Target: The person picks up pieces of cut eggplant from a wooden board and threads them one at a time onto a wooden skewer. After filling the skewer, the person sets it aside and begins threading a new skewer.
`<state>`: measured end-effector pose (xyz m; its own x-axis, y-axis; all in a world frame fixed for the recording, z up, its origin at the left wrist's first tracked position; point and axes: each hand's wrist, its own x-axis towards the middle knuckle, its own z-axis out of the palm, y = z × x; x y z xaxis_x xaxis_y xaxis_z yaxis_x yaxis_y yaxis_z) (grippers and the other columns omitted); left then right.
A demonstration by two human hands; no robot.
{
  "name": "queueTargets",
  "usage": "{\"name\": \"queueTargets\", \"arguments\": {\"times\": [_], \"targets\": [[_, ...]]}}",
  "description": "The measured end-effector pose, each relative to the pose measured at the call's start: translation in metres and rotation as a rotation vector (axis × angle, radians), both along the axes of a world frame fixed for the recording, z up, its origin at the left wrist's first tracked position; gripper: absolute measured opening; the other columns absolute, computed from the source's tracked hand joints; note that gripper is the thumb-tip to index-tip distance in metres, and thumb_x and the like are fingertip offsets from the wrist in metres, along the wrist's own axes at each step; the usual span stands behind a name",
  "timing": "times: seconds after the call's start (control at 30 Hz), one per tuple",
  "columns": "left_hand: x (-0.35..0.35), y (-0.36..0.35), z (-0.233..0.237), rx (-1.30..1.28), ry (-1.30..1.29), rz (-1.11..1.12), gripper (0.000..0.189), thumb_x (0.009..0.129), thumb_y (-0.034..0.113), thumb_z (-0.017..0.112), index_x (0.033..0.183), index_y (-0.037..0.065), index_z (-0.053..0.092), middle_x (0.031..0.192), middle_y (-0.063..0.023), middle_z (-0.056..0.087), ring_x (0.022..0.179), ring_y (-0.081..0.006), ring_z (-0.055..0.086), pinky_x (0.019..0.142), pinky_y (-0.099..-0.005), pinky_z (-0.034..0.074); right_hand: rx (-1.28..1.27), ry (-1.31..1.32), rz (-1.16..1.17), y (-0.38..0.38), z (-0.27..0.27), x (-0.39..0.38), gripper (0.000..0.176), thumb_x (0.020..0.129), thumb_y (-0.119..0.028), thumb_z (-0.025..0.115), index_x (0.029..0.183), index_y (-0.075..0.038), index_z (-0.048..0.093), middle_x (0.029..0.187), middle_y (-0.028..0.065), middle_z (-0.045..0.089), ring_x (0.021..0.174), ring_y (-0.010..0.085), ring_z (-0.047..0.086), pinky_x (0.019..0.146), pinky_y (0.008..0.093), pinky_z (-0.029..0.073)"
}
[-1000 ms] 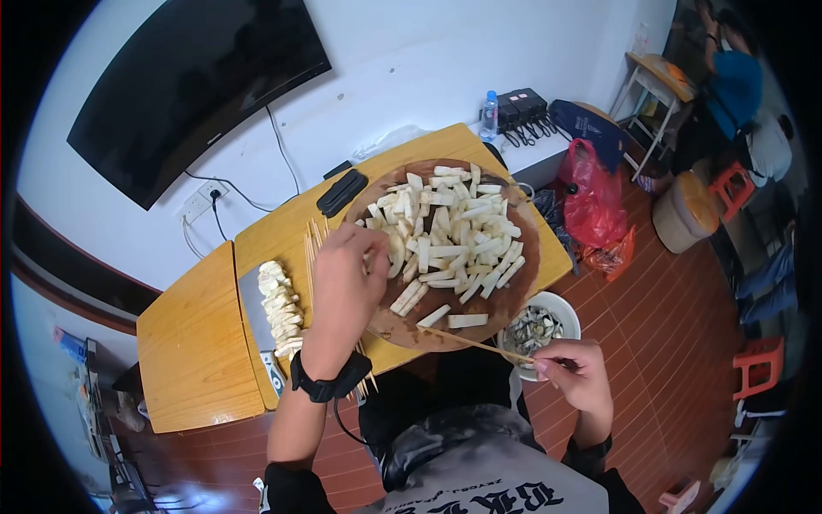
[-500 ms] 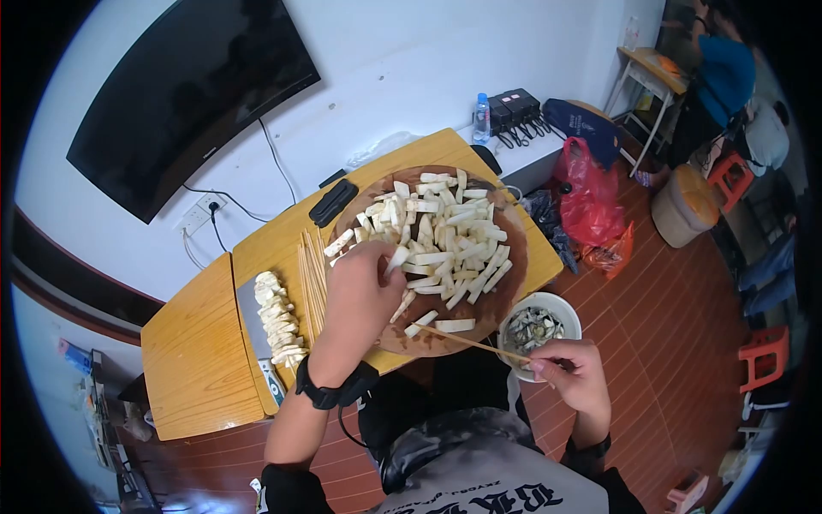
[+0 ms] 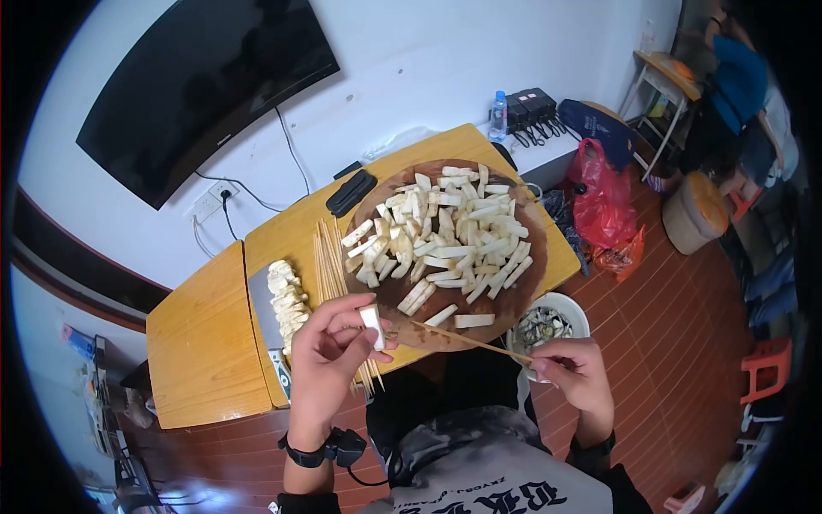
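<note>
Television [image 3: 205, 94]: maker's mark too small to read.
Left hand [image 3: 325, 355]: thumb and fingers pinching a white strip [image 3: 372, 324], near the board's edge.
Skewer [image 3: 471, 344]: tip near the strip, apart; seemingly lining-up, calling for tip centred on strip.
Round board [image 3: 535, 257]: loose strips heaped.
Shirt [image 3: 514, 471]: gothic letters, apparently "BK"; smaller line unclear.
Right hand [image 3: 578, 373]: closed on the skewer's far end.

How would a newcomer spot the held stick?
On the table lies a round board. Past its near edge, the right hand holds the stick. Unlike the sticks lying left of the board, this one is held.
</note>
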<state>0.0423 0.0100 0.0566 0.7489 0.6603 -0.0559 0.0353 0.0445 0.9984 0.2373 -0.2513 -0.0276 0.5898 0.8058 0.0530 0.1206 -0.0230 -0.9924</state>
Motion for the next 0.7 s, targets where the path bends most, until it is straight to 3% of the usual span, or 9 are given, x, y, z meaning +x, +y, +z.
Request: {"name": "queueTargets", "arguments": {"times": [0.1,0.2,0.23,0.33,0.37,0.57,0.7], "targets": [[0.003,-0.005,-0.010,0.022,-0.019,0.059,0.033,0.095,-0.012,0.055,0.125,-0.001,0.062,0.105,-0.0150,0.072,0.086,-0.0219,0.074,0.071,-0.0313,0.061,-0.009,0.035,0.002,0.005,-0.002,-0.004,0.007,0.092,0.002,0.069,0.097,0.004,0.074,0.080,0.0078,0.071,0.065,0.0122,0.065,0.060,0.0257,0.049],[0.023,0.011,-0.026,0.752,0.275,0.073,0.029,0.092,-0.007,0.061,0.120,0.000,0.065,0.104,-0.0160,0.072,0.082,-0.0240,0.074,0.067,-0.0321,0.057,-0.017,0.070,-0.016,0.007,0.000,-0.008,0.008,0.093,0.001,0.069,0.098,0.004,0.074,0.080,0.0071,0.071,0.065,0.0117,0.064,0.060,0.0257,0.048],[0.035,0.010,-0.026,0.833,0.277,0.119,0.024,0.088,-0.002,0.067,0.111,0.001,0.068,0.099,-0.0157,0.070,0.081,-0.0293,0.071,0.068,-0.0376,0.055,-0.018,0.082,-0.023,0.008,0.002,-0.009,0.008,0.093,0.001,0.069,0.098,0.004,0.074,0.081,0.0069,0.071,0.065,0.0116,0.064,0.060,0.0257,0.048],[0.066,0.017,-0.028,1.193,0.270,0.085,0.026,0.084,-0.002,0.069,0.110,0.000,0.070,0.098,-0.0171,0.070,0.089,-0.0351,0.068,0.076,-0.0415,0.055,0.028,0.071,-0.037,0.005,0.001,-0.011,0.008,0.093,0.001,0.069,0.098,0.004,0.074,0.081,0.0063,0.071,0.065,0.0114,0.063,0.060,0.0254,0.047],[0.072,0.014,-0.022,1.188,0.299,0.013,0.025,0.083,-0.001,0.070,0.108,0.001,0.070,0.096,-0.0162,0.067,0.093,-0.0386,0.063,0.081,-0.0447,0.053,0.031,0.073,-0.053,0.002,0.002,-0.011,0.008,0.093,0.001,0.069,0.098,0.004,0.074,0.081,0.0061,0.070,0.066,0.0111,0.063,0.060,0.0252,0.047],[0.107,0.001,-0.018,1.193,0.178,-0.060,0.023,0.083,0.001,0.071,0.106,0.002,0.072,0.095,-0.0137,0.064,0.093,-0.0364,0.062,0.082,-0.0442,0.052,0.051,0.115,-0.163,-0.019,0.004,-0.006,0.006,0.093,0.003,0.068,0.096,0.004,0.074,0.081,0.0047,0.070,0.067,0.0091,0.060,0.061,0.0243,0.046],[0.126,0.014,-0.040,1.311,0.225,-0.143,0.019,0.081,0.002,0.072,0.100,0.003,0.072,0.094,-0.0128,0.063,0.093,-0.0355,0.061,0.082,-0.0438,0.051,0.053,0.138,-0.145,-0.023,-0.001,-0.003,0.007,0.093,0.003,0.068,0.096,0.005,0.074,0.081,0.0045,0.070,0.067,0.0087,0.060,0.061,0.0237,0.046]]}}
